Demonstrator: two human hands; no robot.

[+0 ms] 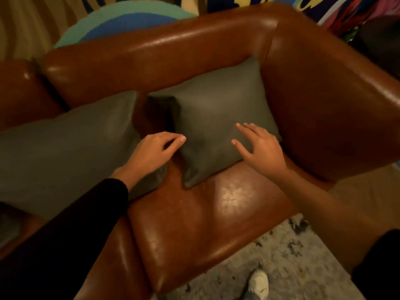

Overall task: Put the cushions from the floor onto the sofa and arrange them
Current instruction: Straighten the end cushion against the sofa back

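Two grey-green cushions lie on a brown leather sofa (pixel 194 224). The right cushion (pixel 216 118) leans into the corner between the backrest and the right armrest. The left cushion (pixel 65 148) lies flatter across the seat to the left. My left hand (pixel 153 152) hovers over the gap between the two cushions, fingers loosely curled, holding nothing. My right hand (pixel 259 148) rests with spread fingers on the lower right part of the right cushion. A black sleeve covers my left forearm.
The sofa's right armrest (pixel 324 105) and backrest (pixel 151 53) enclose the corner. A speckled grey rug (pixel 292 267) lies in front, with a white shoe (pixel 258 282) on it. A teal and blue round shape (pixel 121 20) shows behind the backrest.
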